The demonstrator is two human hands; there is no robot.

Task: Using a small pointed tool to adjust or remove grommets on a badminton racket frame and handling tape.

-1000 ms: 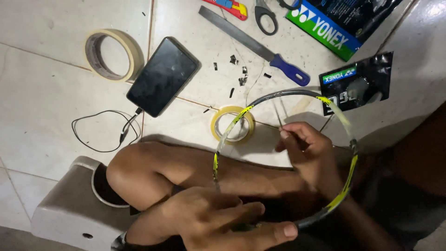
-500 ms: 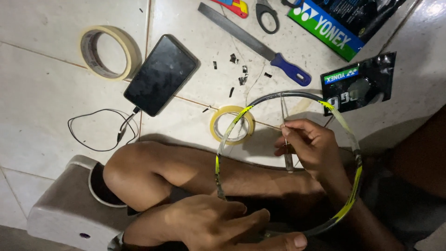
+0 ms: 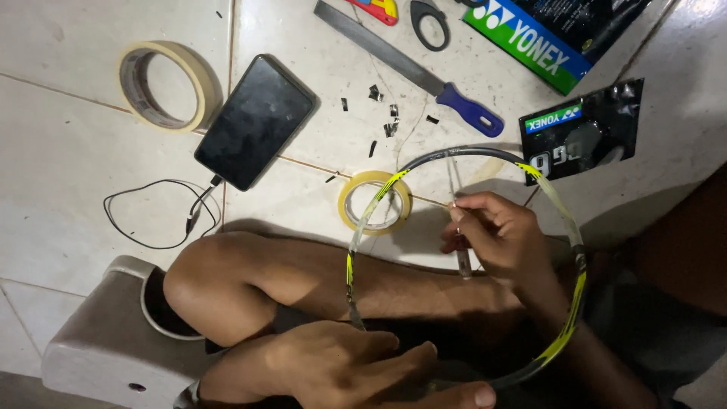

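Right hand (image 3: 500, 235) shifted slightly lower inside racket frame (image 3: 564, 220), fingers pinched on thin string (image 3: 453, 178); left hand (image 3: 341, 367) clasped on frame's near rim, unchanged.

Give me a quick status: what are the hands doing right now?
Left hand steadies the racket frame at its lower rim. Right hand pinches a thin string inside the hoop. Tape roll lies under the frame's edge.
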